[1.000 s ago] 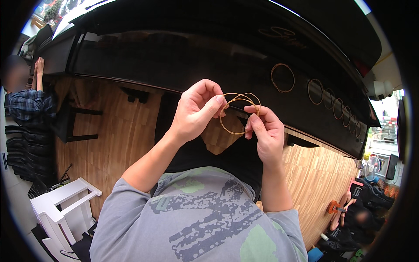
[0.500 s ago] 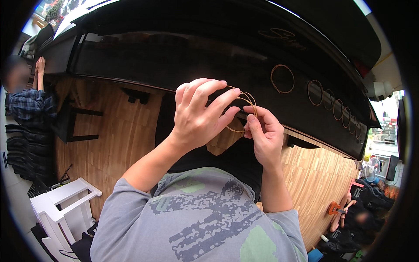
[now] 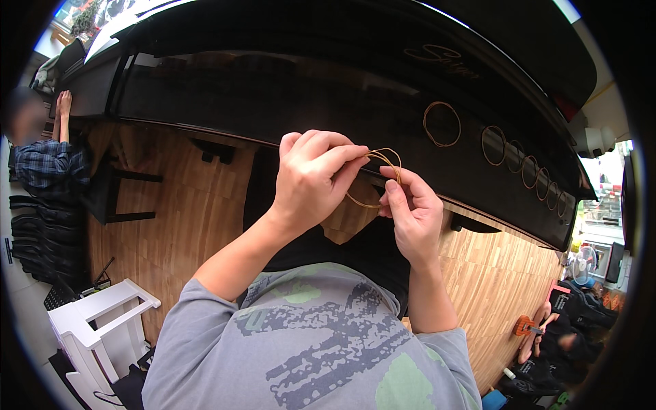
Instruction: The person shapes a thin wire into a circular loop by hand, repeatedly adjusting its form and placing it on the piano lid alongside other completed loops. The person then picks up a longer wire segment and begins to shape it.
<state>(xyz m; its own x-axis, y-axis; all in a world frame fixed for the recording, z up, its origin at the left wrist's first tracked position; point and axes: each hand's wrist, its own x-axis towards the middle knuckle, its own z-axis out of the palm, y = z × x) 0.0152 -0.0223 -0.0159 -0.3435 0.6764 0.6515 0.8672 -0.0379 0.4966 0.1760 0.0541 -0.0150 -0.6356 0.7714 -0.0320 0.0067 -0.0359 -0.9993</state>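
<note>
A thin golden coiled guitar string (image 3: 363, 204) hangs in a loop between my two hands, in front of the black piano's (image 3: 225, 96) near edge. My left hand (image 3: 314, 171) pinches the upper left of the loop between thumb and fingers. On the loop's right side, my right hand (image 3: 412, 212) holds it between thumb and forefinger, the other fingers curled. Loose strands bow upward between the hands. Farther right, a similar wire coil (image 3: 445, 145) lies on the piano's glossy surface.
Several more wire coils (image 3: 482, 145) run in a row toward the piano's right end. A person (image 3: 51, 167) sits at the far left by a black bench (image 3: 109, 191). A white stand (image 3: 96, 311) is at lower left; a small ukulele (image 3: 524, 326) is at lower right.
My left hand's fingers have come together from a wider spread, pinching the coil. The loop has tilted and its top strands have sunk lower. My right hand has barely moved.
</note>
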